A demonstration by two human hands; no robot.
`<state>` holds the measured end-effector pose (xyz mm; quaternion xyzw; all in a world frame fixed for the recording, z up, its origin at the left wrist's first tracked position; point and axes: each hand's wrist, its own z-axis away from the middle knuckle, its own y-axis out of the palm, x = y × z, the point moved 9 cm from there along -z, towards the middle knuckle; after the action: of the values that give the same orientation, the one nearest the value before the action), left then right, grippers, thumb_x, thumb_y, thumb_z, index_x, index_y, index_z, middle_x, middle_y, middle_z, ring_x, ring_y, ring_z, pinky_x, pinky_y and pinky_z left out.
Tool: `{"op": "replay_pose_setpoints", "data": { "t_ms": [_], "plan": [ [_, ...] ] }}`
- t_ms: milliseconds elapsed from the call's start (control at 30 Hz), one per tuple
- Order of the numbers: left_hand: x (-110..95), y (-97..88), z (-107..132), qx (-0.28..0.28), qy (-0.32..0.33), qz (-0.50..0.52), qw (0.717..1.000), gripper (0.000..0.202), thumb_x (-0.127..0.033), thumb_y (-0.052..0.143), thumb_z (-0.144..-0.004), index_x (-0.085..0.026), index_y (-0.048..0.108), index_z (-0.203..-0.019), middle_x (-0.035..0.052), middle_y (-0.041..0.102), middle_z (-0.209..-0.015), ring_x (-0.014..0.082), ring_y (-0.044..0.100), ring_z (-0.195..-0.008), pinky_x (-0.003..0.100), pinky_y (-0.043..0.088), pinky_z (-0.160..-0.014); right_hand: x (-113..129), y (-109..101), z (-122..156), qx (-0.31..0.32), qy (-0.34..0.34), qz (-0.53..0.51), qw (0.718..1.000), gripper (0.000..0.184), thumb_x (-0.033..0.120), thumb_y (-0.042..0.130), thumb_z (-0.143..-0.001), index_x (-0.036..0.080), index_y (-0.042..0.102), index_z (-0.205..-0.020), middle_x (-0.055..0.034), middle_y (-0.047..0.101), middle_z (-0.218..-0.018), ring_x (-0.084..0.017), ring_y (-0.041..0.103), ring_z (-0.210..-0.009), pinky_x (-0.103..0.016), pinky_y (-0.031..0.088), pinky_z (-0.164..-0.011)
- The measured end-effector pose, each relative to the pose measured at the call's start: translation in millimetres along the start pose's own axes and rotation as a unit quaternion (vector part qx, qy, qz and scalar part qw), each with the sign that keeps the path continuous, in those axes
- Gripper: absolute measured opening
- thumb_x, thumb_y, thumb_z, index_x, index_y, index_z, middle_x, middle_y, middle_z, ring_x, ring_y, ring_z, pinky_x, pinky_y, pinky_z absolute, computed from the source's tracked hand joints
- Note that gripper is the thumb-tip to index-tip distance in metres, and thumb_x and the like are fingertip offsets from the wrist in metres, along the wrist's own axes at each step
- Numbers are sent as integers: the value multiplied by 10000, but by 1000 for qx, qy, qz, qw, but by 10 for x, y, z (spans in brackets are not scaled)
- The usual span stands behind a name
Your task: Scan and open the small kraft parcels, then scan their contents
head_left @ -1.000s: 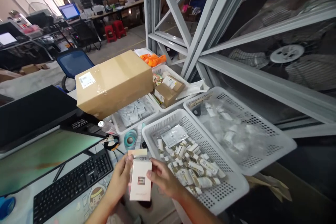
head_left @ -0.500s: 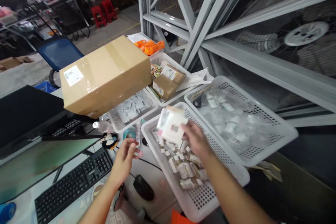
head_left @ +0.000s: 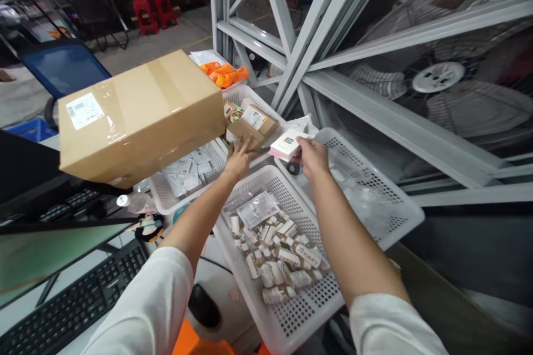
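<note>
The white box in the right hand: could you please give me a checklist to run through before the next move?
1. White box gripped by the right hand: ok.
2. White box fully closed: cannot tell; the hand hides part of it.
3. Left hand clear of the brown carton: not ok; its spread fingers overlap it in view, contact uncertain.
4. Small bottles inside the front basket: ok.
5. Silvery packets uncovered: not ok; the large cardboard box hides part of their basket.
</note>
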<state>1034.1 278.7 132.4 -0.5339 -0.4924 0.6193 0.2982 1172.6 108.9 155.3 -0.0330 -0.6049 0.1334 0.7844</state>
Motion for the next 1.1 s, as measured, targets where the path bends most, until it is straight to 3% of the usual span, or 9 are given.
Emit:
{"op": "replay_pose_setpoints", "data": {
  "t_ms": [67,167,333,500,733,833,900,1000,1100],
  "plan": [
    [147,-2,-42,-17,-31,-15,999,452,-209,635,-962,-259,644,-1412,14,86,-1765,417,-5,-1612,642,121,-1293,-30,99,-101,7,-3,34,999,210,308,650,-849,122,647,-946,-51,711,-824,-147,648,-617,-252,549,-460],
    [297,-4,-89,-12,-66,-25,997,620,-305,809,-854,-279,608,-1439,7,21,-1768,443,-40,-1605,662,128,-1286,-33,326,-210,11,-17,101,995,342,299,662,-850,92,656,-1122,-104,735,-985,-173,684,-698,-282,581,-525],
    [311,0,-171,-7,-88,-32,996,604,-159,688,-891,-325,578,-1460,-29,-14,-1765,400,-55,-1614,677,120,-1287,60,653,-242,-11,-47,254,966,630,266,716,-824,41,530,-1383,-231,682,-1208,-270,710,-969,-366,606,-781],
    [313,-38,-196,-25,-81,-18,996,600,-90,533,-936,-308,548,-1495,-17,51,-1767,354,-63,-1619,639,117,-1305,43,872,-209,-17,-60,379,923,617,292,749,-834,58,539,-1365,-260,660,-1256,-338,636,-1215,-442,517,-1021],
    [442,-20,-29,-51,-26,30,998,496,-87,557,-917,-237,628,-1384,61,115,-1758,361,86,-1617,564,238,-1299,-43,1050,-281,27,-65,438,896,520,389,806,-816,52,654,-1181,-273,686,-1183,-333,654,-1194,-423,517,-1001],
    [467,-203,318,-111,-3,59,992,408,-102,538,-924,-209,657,-1299,95,199,-1728,334,191,-1591,559,304,-1271,60,983,-263,42,-92,429,898,567,487,761,-848,56,654,-1201,-269,695,-1147,-332,662,-1160,-436,522,-980],
    [457,-378,716,-150,10,82,985,335,-131,536,-940,-198,661,-1243,130,278,-1688,322,272,-1558,574,339,-1246,137,850,-176,47,-116,415,901,553,493,693,-896,74,641,-1253,-240,707,-1122,-319,662,-1143,-445,512,-996],
    [424,-605,1551,-165,5,135,977,258,-171,513,-976,-220,656,-1185,152,437,-1589,297,417,-1479,559,427,-1188,143,533,144,68,-145,376,913,482,455,622,-934,132,634,-1292,-119,729,-916,-252,694,-945,-403,532,-941],
    [358,-653,2591,-126,-31,194,972,244,-188,513,-976,-286,675,-1130,124,628,-1387,272,589,-1323,489,538,-1092,-66,184,730,132,-121,203,963,498,494,603,-916,169,609,-1294,6,629,-653,-182,597,-583,-315,525,-631]
  ]
}}
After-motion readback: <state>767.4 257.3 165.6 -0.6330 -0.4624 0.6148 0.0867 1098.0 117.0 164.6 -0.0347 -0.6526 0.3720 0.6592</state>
